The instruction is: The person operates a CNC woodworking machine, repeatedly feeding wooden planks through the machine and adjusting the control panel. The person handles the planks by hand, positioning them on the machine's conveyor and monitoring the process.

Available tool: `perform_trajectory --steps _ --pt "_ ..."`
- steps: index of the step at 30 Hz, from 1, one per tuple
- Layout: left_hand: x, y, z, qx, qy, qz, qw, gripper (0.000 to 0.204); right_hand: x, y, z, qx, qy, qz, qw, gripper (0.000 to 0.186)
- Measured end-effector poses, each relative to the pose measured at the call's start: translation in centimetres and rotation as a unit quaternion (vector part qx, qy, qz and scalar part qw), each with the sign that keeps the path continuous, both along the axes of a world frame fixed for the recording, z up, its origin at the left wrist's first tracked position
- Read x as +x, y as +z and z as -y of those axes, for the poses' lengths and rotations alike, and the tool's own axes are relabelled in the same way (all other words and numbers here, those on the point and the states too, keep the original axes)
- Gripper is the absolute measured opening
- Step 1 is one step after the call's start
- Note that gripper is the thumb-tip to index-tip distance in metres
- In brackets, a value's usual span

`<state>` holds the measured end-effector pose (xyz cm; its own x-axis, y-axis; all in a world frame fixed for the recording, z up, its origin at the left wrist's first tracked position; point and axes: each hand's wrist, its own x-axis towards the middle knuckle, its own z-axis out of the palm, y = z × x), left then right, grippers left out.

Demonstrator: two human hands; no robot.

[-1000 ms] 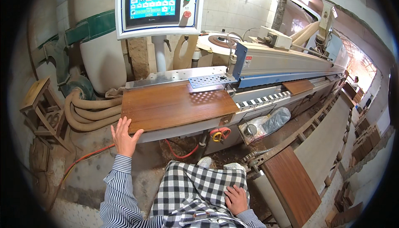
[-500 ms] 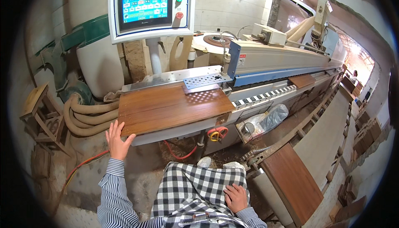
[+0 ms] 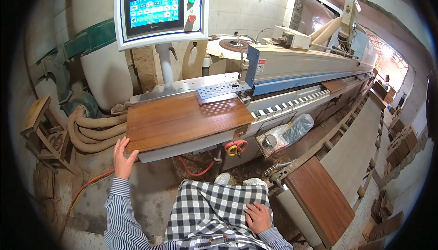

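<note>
Down at the lower centre, the right hand [image 3: 258,218] lies relaxed on the checked cloth [image 3: 205,211], fingers loosely bent, holding nothing. At the lower right, a loose panel [image 3: 317,200] rests on the return conveyor [image 3: 351,172]. Across to the left of the frame, and here's a change: the left hand [image 3: 124,161] has slid outward to the near left corner of the brown board [image 3: 178,120], fingers spread, thumb at the edge, no grip closed on it; that looks more like steadying from the end than holding. The board itself lies left of centre, barely shifted, its far edge beneath the perforated plate [image 3: 223,90]. Beyond, on the machine [image 3: 296,70], the second board [image 3: 334,85] has travelled farther right along the track [image 3: 292,104], leaving, I'd judge, more clear run ahead of the near one. Upper left, the control panel [image 3: 162,10] stays lit.
</note>
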<state>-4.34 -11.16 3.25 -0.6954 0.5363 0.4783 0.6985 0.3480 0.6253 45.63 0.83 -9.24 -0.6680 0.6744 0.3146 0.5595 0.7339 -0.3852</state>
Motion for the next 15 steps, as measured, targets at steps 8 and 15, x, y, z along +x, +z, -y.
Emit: perform_trajectory --steps 8,15 --pt "0.11 0.45 0.03 0.004 -0.002 0.008 1.000 0.056 0.02 0.09 0.06 -0.005 0.001 -0.006 1.000 0.022" --pt "0.58 0.62 -0.72 0.023 0.025 0.050 0.998 0.062 0.01 -0.09 -0.05 -0.012 0.002 0.001 1.000 0.022"
